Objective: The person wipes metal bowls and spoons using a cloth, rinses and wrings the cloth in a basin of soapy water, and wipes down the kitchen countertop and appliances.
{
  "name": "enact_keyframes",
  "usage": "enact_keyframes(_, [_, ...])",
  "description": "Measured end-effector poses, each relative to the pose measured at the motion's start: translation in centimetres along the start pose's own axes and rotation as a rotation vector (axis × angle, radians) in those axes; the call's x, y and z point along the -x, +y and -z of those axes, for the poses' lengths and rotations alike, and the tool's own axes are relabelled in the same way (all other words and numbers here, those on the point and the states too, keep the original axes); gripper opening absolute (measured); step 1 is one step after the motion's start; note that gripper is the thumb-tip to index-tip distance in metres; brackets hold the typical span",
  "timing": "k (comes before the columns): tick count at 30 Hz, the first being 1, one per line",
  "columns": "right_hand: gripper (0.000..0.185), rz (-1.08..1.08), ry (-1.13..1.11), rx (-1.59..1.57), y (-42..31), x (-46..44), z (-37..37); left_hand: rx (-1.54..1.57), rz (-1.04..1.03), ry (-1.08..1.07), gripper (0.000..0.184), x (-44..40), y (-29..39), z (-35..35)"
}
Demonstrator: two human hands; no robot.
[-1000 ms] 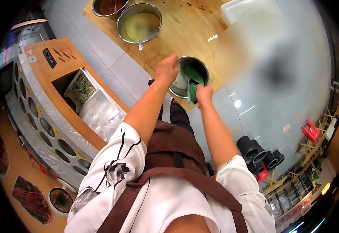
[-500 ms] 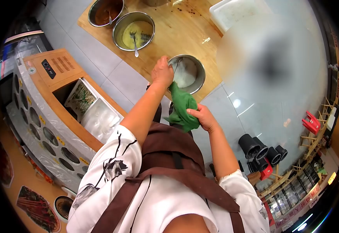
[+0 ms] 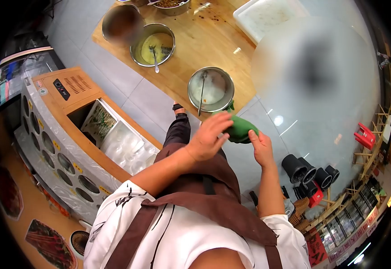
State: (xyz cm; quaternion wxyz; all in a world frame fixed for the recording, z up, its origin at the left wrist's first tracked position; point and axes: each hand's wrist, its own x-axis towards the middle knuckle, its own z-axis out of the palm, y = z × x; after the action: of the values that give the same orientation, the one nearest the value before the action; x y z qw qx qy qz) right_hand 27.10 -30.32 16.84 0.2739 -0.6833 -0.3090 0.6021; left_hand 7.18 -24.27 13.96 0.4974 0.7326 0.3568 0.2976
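Observation:
My right hand [image 3: 262, 148] grips a bunched green cloth [image 3: 242, 130] between thumb and fingers, in front of my body. Beside the cloth's left end is my left hand [image 3: 210, 136], its fingers stretched out and slightly blurred; whether they touch the cloth I cannot tell. Just beyond both hands, a metal pot [image 3: 211, 109] stands near the table's edge with whitish contents. A long-handled spoon [image 3: 201, 99] leans inside it, its handle resting on the near rim. A corner of the cloth reaches up to the pot's lower right side.
On the wooden table [image 3: 200, 42] stand a pot of yellow mixture [image 3: 159, 40] with a spoon, a pot with reddish-brown contents [image 3: 121, 24], and a white tray [image 3: 271, 18]. An open-topped cabinet [image 3: 77, 89] is at left; black buckets [image 3: 293, 168] are at right.
My left hand has left the pot's rim and moved down toward the cloth, fingers now spread. The cloth and my right hand have shifted right. The spoon now leans on the near rim.

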Motion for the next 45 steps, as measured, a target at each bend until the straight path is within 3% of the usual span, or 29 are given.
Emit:
enact_keyframes(4, [0.034,0.136,0.19,0.053,-1.5,-0.7,1.0,-0.217,-0.003,0.275,0.039,-3.1,-4.6,2.7])
enact_keyframes(5, [0.034,0.144,0.252,-0.124,-1.7,-1.7,1.1,-0.317,-0.009,0.299,0.039,-4.3,-6.4,3.2])
enact_keyframes(8, [0.033,0.128,0.297,-0.441,-1.9,-6.0,0.6,-0.383,0.024,0.277,0.038,-7.7,-10.6,3.8])
enact_keyframes(11, [0.03,0.008,0.113,-0.681,1.4,-12.0,0.4,-0.466,0.099,0.124,0.032,-9.9,-14.0,3.7])
enact_keyframes(12, [0.03,0.001,0.112,-0.679,1.4,-13.3,0.1,-0.499,0.239,-0.051,0.029,-10.5,-14.7,3.8])
enact_keyframes(13, [0.031,-0.027,-0.014,-0.566,1.2,-14.4,-0.5,-0.528,0.38,-0.229,0.026,-10.9,-15.2,4.0])
enact_keyframes(15, [0.034,-0.07,-0.144,-0.456,0.9,-16.0,-1.9,-0.555,0.428,-0.231,0.021,-11.1,-15.8,3.7])
enact_keyframes(17, [0.042,0.308,0.195,0.493,-0.1,-16.9,-2.8,-0.577,0.47,-0.241,0.018,-10.7,-16.3,3.4])
enact_keyframes(18, [0.042,0.298,0.195,0.493,-0.3,-17.0,-3.4,-0.57,0.428,-0.204,0.016,-10.4,-16.6,3.4])
enact_keyframes(20, [0.046,0.201,0.387,0.849,-1.1,-17.6,-4.4,-0.562,0.382,-0.162,0.015,-10.4,-16.8,3.3])
enact_keyframes(22, [0.046,0.328,0.474,0.924,0.6,-18.8,-5.0,-0.546,0.334,-0.11,0.015,-10.1,-17.2,3.3])
enact_keyframes(24, [0.047,0.063,0.244,0.447,1.9,-19.7,-5.0,-0.551,0.344,-0.083,0.015,-9.9,-17.3,3.2])
enact_keyframes(26, [0.043,0.076,0.232,0.352,3.8,-19.6,-5.2,-0.548,0.354,-0.063,0.014,-9.5,-17.2,2.8])
enact_keyframes(30, [0.031,-0.164,0.439,0.203,6.5,-16.5,-8.1,-0.495,0.372,0.078,0.011,-8.9,-17.0,2.8])
enact_keyframes(32, [0.03,-0.132,0.719,-0.072,9.0,-15.1,-12.7,-0.491,0.355,0.114,0.011,-8.8,-17.0,2.5])
enact_keyframes(34, [0.022,-0.32,0.851,-0.715,8.0,-14.9,-17.2,-0.402,0.391,0.299,0.008,-7.8,-16.3,2.3])
enact_keyframes(35, [0.019,-0.375,0.895,-0.804,6.8,-15.1,-18.4,-0.41,0.38,0.298,0.008,-7.0,-16.4,2.0])
enact_keyframes(36, [0.016,-0.43,0.936,-0.897,5.4,-15.4,-19.0,-0.388,0.485,0.439,0.008,-5.8,-16.8,1.5])
enact_keyframes(37, [0.018,-0.507,0.905,-0.753,5.0,-15.6,-18.5,-0.363,0.589,0.58,0.009,-5.0,-16.5,1.6])
enact_keyframes(38, [0.018,-0.501,0.903,-0.769,5.3,-15.7,-17.7,-0.371,0.575,0.578,0.009,-4.2,-16.4,1.8])
enact_keyframes(40, [0.024,-0.036,0.708,-0.174,7.2,-16.0,-15.2,-0.328,0.882,0.522,0.023,-2.9,-15.6,2.4])
enact_keyframes(41, [0.027,-0.035,0.61,-0.013,7.1,-16.5,-13.2,-0.336,0.96,0.36,0.035,-3.3,-14.8,3.4])
enact_keyframes(42, [0.03,-0.04,0.511,0.148,6.6,-17.1,-11.1,-0.334,0.96,0.358,0.035,-3.9,-14.8,3.7])
enact_keyframes(44, [0.033,-0.201,0.208,0.454,4.3,-18.9,-7.3,-0.418,0.621,0.215,0.039,-5.3,-15.8,3.8])
enact_keyframes(45, [0.033,-0.207,0.21,0.455,3.6,-19.4,-6.7,-0.414,0.622,0.209,0.039,-6.3,-16.6,3.6])
